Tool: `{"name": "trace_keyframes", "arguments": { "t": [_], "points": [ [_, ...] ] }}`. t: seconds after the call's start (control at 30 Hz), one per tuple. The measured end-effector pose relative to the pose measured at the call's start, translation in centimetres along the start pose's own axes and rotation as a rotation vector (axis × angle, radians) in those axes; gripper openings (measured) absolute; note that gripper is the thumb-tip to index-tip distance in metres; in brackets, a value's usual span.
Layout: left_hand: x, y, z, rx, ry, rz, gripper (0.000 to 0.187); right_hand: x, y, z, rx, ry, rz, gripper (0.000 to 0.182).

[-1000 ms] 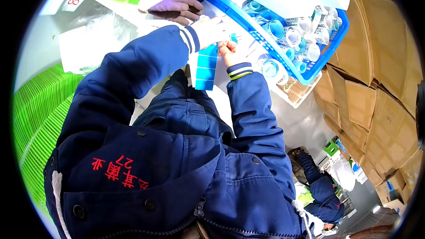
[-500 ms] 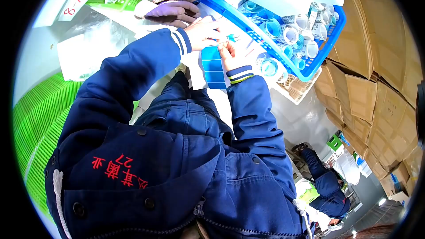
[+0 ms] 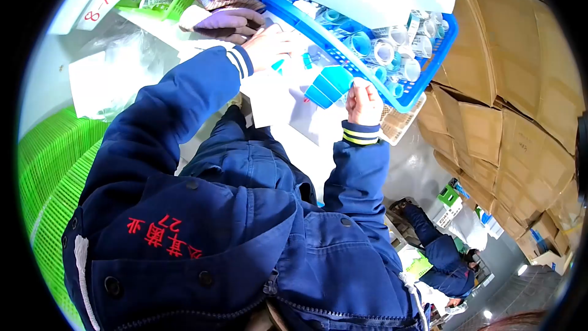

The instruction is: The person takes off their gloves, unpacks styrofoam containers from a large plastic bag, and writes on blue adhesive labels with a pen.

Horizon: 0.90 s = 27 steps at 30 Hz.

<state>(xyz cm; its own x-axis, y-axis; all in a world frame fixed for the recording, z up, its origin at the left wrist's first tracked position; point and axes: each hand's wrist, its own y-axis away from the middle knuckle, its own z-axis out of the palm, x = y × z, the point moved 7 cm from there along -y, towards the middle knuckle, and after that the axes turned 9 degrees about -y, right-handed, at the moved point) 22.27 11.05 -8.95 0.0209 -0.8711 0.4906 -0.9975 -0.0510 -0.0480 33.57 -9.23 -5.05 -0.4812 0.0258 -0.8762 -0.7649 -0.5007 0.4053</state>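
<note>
My right hand (image 3: pixel 364 103) pinches one end of a blue strip (image 3: pixel 329 87) divided into panels, like a strip of stickers. The strip slants down to the left over the white work surface (image 3: pixel 293 110). Over to the left, my left hand (image 3: pixel 271 48) lies with fingers stretched out, bright and washed out by the light. Close below its thumb side is a small blue piece (image 3: pixel 278 66). Another small blue piece (image 3: pixel 307 60) sits between the two hands. A pair of brown and purple gloves (image 3: pixel 223 12) lies just beyond my left hand.
A blue basket (image 3: pixel 401 103) full of clear and blue-rimmed rolls (image 3: pixel 384 54) stands behind my right hand, above a beige basket (image 3: pixel 409 116). Green crates (image 3: pixel 55 165) are stacked at left. Cardboard boxes (image 3: pixel 484 43) line the right, and another person (image 3: pixel 444 257) works farther off.
My hands have moved apart. The right one has carried the blue strip to the right, towards the blue basket, and turned it; the left has shifted slightly left, its fingers now stretched out.
</note>
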Motion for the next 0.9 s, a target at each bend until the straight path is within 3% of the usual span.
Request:
{"name": "trace_keyframes", "arguments": {
  "t": [0.13, 0.2, 0.23, 0.27, 0.33, 0.47, 0.53, 0.6, 0.67, 0.73, 0.9],
  "points": [
    [1.0, 0.5, -3.6, 0.248, -0.085, -0.091, 0.044, -1.6, 0.8, 0.5, -0.069, -0.367, 0.176, 0.012],
    [2.0, 1.1, -5.8, 0.394, 0.140, -0.108, 0.042, -2.2, 0.9, 2.0, -0.182, -0.481, 0.286, 0.017],
    [2.2, 1.2, -5.3, 0.296, 0.413, -0.182, 0.040, -2.2, 0.9, 2.4, -0.200, -0.501, 0.333, 0.015],
    [3.0, 0.8, -3.8, 0.117, 0.993, -0.265, 0.039, -2.2, 0.9, 2.9, -0.220, -0.519, 0.381, 0.014],
    [5.4, 0.6, -5.3, 0.158, 0.930, -0.147, 0.037, -2.5, 0.9, 4.1, -0.301, -0.557, 0.432, 0.014],
    [8.1, 0.6, -7.2, 0.052, 0.950, -0.213, 0.024, -4.1, 1.0, 6.0, -0.331, -0.475, 0.405, 0.017],
    [9.0, 1.0, -8.7, 0.152, 1.033, -0.263, 0.014, -4.9, 0.8, 6.0, -0.328, -0.264, 0.248, 0.016],
    [9.7, 1.4, -10.3, 0.260, 0.877, -0.256, 0.014, -8.6, 1.3, 5.3, -0.087, 0.132, -0.437, 0.012],
    [10.1, 1.8, -10.9, 0.358, 0.728, -0.259, 0.015, -11.5, 4.4, 7.2, -0.130, 0.292, -0.606, 0.010],
    [10.9, 1.9, -11.9, 0.378, 0.572, -0.237, 0.014, -13.7, 7.5, 10.7, -0.324, 0.725, -0.914, 0.015],
    [12.4, 2.2, -12.6, 0.526, 0.261, -0.097, 0.014, -12.8, 7.5, 11.5, -0.400, 0.910, -0.978, 0.021]
  ]
}}
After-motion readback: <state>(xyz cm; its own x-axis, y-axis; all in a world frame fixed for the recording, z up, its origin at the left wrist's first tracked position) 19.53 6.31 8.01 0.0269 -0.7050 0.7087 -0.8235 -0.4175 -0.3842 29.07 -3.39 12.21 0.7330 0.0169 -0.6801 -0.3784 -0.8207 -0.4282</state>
